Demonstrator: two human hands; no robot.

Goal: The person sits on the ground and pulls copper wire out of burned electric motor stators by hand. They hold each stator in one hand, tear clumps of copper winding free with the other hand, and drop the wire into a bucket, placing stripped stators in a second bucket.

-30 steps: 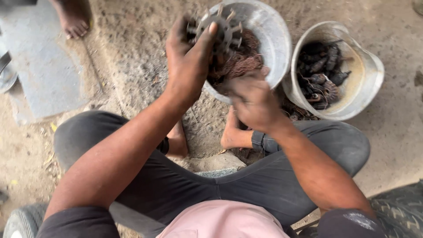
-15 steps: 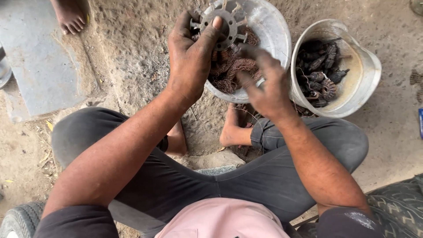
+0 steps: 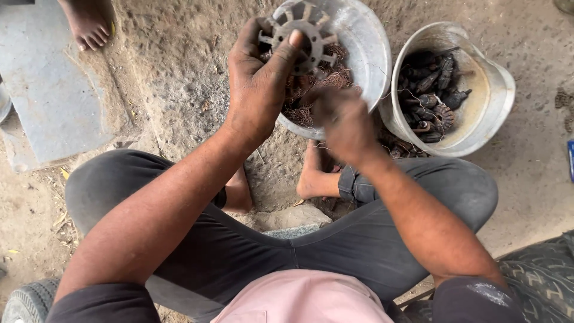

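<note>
The toothed metal ring [image 3: 301,37], a grey slotted disc with short teeth around its rim, sits high in the middle of the view, above the near basin. To the far left lie a flat grey slab [image 3: 45,90] on the sandy ground and, at the top edge, another person's bare foot [image 3: 88,23]. A worn tyre [image 3: 27,302] shows at the bottom left corner.

Moving right, the left hand [image 3: 258,84] is closed around the toothed metal ring, thumb pressed across its face and fingers wrapped behind it. Below and behind the ring is a dented metal basin [image 3: 365,45] holding a tangle of reddish copper wire [image 3: 311,90].

Just right of that, the right hand [image 3: 345,122] hangs over the basin's near rim, blurred; its fingers look pinched together in the wire, though I cannot tell whether they actually grip any strands.

Further right stands a pale bucket [image 3: 487,107], touching or just beside the basin, with 1 heap of dark, blackened wound pieces [image 3: 433,90] inside. The person's own 2 bare feet [image 3: 314,176] rest on the ground between the dark-trousered knees, beneath the basin. A second tyre [image 3: 538,275] lies at the bottom right.
</note>
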